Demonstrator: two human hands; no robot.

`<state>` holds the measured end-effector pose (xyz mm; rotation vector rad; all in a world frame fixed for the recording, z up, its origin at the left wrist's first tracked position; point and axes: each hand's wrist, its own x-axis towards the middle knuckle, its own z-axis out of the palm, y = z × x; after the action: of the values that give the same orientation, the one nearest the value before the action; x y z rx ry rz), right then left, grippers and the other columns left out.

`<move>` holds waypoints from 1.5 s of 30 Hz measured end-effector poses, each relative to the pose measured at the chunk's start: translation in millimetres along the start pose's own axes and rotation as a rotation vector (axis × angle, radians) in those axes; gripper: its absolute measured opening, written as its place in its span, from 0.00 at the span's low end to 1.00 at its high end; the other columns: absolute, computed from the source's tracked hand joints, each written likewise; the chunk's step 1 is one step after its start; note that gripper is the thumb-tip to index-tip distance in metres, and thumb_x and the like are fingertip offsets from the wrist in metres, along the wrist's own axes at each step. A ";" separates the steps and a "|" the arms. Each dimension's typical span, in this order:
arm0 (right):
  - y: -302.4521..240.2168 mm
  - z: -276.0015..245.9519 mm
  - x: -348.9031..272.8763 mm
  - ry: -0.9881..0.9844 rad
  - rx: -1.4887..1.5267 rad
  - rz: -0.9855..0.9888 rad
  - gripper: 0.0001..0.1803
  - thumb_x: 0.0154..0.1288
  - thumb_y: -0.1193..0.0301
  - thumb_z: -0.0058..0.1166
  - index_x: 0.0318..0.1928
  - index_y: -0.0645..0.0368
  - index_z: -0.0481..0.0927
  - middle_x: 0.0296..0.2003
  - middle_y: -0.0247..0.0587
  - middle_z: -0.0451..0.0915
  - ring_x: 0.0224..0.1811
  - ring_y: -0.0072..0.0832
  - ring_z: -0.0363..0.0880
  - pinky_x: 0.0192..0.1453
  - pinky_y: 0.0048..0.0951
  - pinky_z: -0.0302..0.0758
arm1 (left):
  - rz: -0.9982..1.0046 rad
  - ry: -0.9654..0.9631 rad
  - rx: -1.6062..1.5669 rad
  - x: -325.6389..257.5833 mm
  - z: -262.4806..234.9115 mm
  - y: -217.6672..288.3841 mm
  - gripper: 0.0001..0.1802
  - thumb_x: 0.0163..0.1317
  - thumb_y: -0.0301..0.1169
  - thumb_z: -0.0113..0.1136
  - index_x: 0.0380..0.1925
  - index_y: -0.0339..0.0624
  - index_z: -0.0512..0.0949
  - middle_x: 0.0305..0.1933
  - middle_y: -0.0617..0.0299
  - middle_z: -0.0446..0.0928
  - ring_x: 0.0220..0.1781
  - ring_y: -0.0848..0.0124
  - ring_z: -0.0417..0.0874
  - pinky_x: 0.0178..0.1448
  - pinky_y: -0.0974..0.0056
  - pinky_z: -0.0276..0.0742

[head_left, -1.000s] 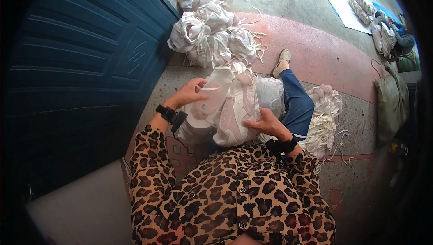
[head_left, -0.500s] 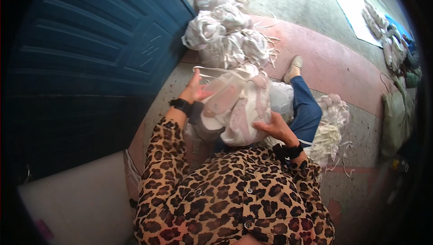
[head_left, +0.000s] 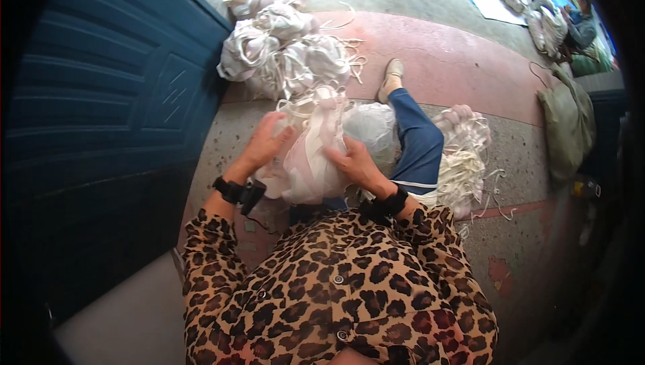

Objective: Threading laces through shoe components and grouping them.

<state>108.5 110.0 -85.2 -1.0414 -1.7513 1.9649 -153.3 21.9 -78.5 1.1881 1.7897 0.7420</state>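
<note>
A bundle of sheer white and pale pink fabric pieces with narrow white straps point(head_left: 312, 156) is held above my lap. Its exact kind is not plain. At its left side, my left hand point(head_left: 269, 140) has curled, slightly blurred fingers against the cloth. My right hand point(head_left: 355, 162) grips the right edge, thumb on the near face and fingers partly hidden behind. Just beyond the bundle, a whitish translucent plastic bag point(head_left: 371, 130) rests beside my blue trouser leg point(head_left: 418, 130).
Similar tied bundles point(head_left: 289, 46) are heaped ahead by the blue door point(head_left: 101, 96). More white fabric with loose strings point(head_left: 463, 156) lies right of my leg. An olive sack point(head_left: 566, 123) stands at the right. Another person point(head_left: 581, 25) sits at the far right beside more bundles.
My view has turned to the right, bringing the other person into sight. My left hand has gone from spread inside the straps to curled against the bundle, which looks more gathered.
</note>
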 end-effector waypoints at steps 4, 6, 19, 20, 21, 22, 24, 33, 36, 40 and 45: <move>1.2 43.0 -8.8 -0.259 -0.188 -0.247 0.29 0.68 0.59 0.58 0.59 0.70 0.73 0.47 0.69 0.80 0.51 0.59 0.81 0.57 0.47 0.76 | -0.093 -0.144 0.021 -9.1 15.3 28.4 0.45 0.64 0.57 0.61 0.70 0.36 0.63 0.72 0.39 0.65 0.73 0.49 0.67 0.75 0.52 0.62; 8.7 58.3 -21.1 -0.444 -0.230 -0.397 0.29 0.69 0.60 0.58 0.60 0.70 0.72 0.50 0.69 0.79 0.51 0.59 0.80 0.56 0.48 0.76 | -0.110 -0.068 0.192 -25.4 28.0 38.0 0.48 0.61 0.57 0.63 0.71 0.36 0.63 0.73 0.38 0.63 0.75 0.47 0.65 0.76 0.52 0.60; -48.5 -10.8 91.3 -0.261 -0.945 -0.452 0.21 0.58 0.55 0.66 0.44 0.58 0.84 0.40 0.49 0.83 0.49 0.46 0.81 0.52 0.47 0.77 | -0.159 0.060 0.692 -56.1 103.6 82.0 0.52 0.53 0.67 0.64 0.73 0.54 0.64 0.73 0.43 0.61 0.72 0.38 0.60 0.70 0.27 0.50; -36.7 -3.2 98.5 -0.313 -1.078 -0.433 0.22 0.56 0.54 0.67 0.42 0.58 0.84 0.38 0.47 0.83 0.48 0.46 0.81 0.51 0.48 0.77 | -0.166 0.046 0.680 -52.9 103.8 84.1 0.51 0.53 0.68 0.63 0.73 0.56 0.64 0.73 0.44 0.60 0.72 0.37 0.59 0.70 0.26 0.48; -34.4 1.8 106.3 -0.319 -1.126 -0.467 0.20 0.56 0.55 0.66 0.41 0.58 0.83 0.38 0.46 0.83 0.48 0.45 0.81 0.50 0.49 0.77 | -0.167 0.056 0.682 -51.9 103.8 82.7 0.50 0.53 0.68 0.63 0.73 0.56 0.64 0.73 0.43 0.60 0.72 0.37 0.60 0.70 0.25 0.48; -33.0 4.6 115.2 -0.321 -1.174 -0.501 0.19 0.56 0.57 0.65 0.39 0.59 0.83 0.37 0.45 0.82 0.47 0.45 0.80 0.49 0.50 0.77 | -0.170 0.052 0.685 -52.2 104.5 82.7 0.51 0.54 0.68 0.62 0.73 0.56 0.64 0.73 0.43 0.60 0.72 0.36 0.59 0.70 0.24 0.47; -23.5 10.8 122.5 -0.324 -1.252 -0.572 0.15 0.57 0.61 0.63 0.39 0.60 0.82 0.36 0.44 0.82 0.46 0.45 0.80 0.47 0.50 0.77 | -0.171 0.046 0.690 -51.5 103.1 82.5 0.51 0.55 0.69 0.60 0.74 0.56 0.62 0.73 0.41 0.60 0.72 0.35 0.59 0.69 0.22 0.46; -3.0 10.5 136.7 -0.347 -0.552 -0.124 0.13 0.68 0.69 0.55 0.50 0.61 0.76 0.34 0.44 0.83 0.31 0.37 0.82 0.36 0.38 0.78 | -0.118 0.044 0.704 -53.8 104.0 78.2 0.51 0.57 0.70 0.56 0.75 0.56 0.61 0.73 0.39 0.59 0.72 0.30 0.58 0.66 0.19 0.48; -41.3 -8.5 145.5 -0.329 -0.010 0.029 0.17 0.67 0.68 0.59 0.52 0.60 0.76 0.30 0.34 0.78 0.24 0.23 0.76 0.30 0.27 0.75 | -0.124 0.042 0.695 -58.8 98.3 75.9 0.50 0.57 0.68 0.58 0.74 0.56 0.62 0.73 0.39 0.58 0.72 0.29 0.57 0.66 0.19 0.49; -110.3 -63.3 151.3 -0.281 0.029 -0.065 0.25 0.65 0.70 0.62 0.61 0.62 0.74 0.27 0.25 0.71 0.22 0.16 0.69 0.27 0.21 0.73 | -0.109 0.070 0.674 -64.4 100.7 70.5 0.49 0.56 0.66 0.62 0.74 0.56 0.63 0.74 0.40 0.58 0.72 0.30 0.58 0.66 0.19 0.49; -182.5 -100.1 185.6 -0.226 0.322 -0.424 0.28 0.69 0.64 0.57 0.65 0.64 0.73 0.45 0.47 0.84 0.44 0.34 0.85 0.49 0.32 0.81 | -0.122 0.058 0.633 -60.5 93.8 71.1 0.48 0.56 0.61 0.64 0.74 0.55 0.63 0.73 0.42 0.61 0.72 0.36 0.61 0.69 0.24 0.51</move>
<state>7.4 341.9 32.2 -0.3199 -1.5282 2.0429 -28.3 -5.3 -44.7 1.4412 2.2055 0.1279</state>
